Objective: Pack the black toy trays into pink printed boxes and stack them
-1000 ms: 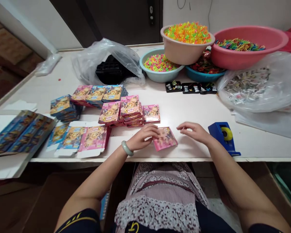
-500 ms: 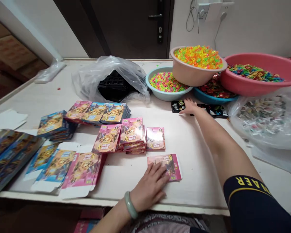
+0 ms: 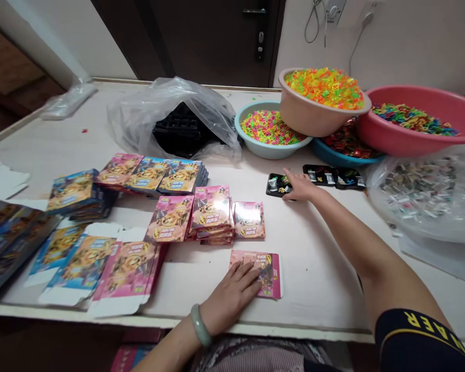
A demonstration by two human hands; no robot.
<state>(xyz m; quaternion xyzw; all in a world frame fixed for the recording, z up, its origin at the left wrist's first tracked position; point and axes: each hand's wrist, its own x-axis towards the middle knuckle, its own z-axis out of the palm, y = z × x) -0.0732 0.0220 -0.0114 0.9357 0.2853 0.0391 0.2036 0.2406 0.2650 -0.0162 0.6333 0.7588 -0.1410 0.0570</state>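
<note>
Her left hand lies flat, fingers spread, on a pink box near the table edge — pinning it, not gripping. The right hand reaches far out, fingers resting loosely open on a small black tray.

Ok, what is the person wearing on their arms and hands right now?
Both hands are bare, no gloves. The left hand has a smooth pale green bangle around its wrist. The right hand wears nothing; its upper arm shows a short dark navy sleeve with a yellow stripe and yellow lettering.
</note>
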